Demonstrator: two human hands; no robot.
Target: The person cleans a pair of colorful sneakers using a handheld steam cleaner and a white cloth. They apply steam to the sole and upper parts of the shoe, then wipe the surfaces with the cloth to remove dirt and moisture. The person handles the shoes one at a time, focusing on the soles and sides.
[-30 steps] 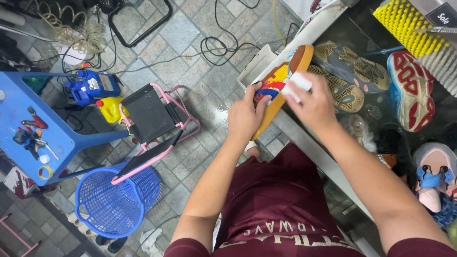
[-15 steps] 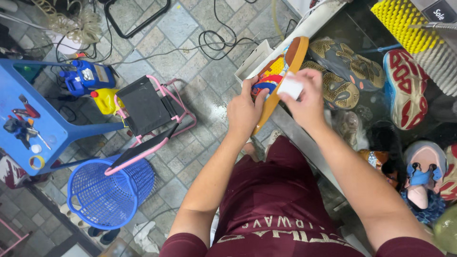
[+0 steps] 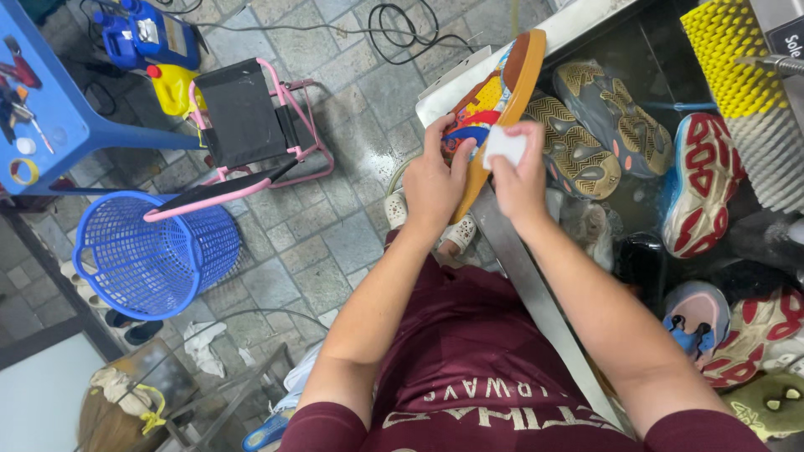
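My left hand grips a colourful sneaker with red, yellow and blue panels and an orange-brown sole, holding it on edge above the metal rim of a sink. A small white sponge block is pinched in my right hand and pressed against the sneaker's sole edge. Both hands sit close together at the shoe's near end.
The sink holds several wet shoes, among them a tan-soled pair and a red-and-white soled shoe. A yellow-and-white brush is at top right. On the tiled floor stand a blue basket, a pink folding chair and a blue table.
The view has swung down and right, so the floor objects shifted up-left. My right hand with the sponge slid down the sole edge toward my left hand, which keeps its grip.
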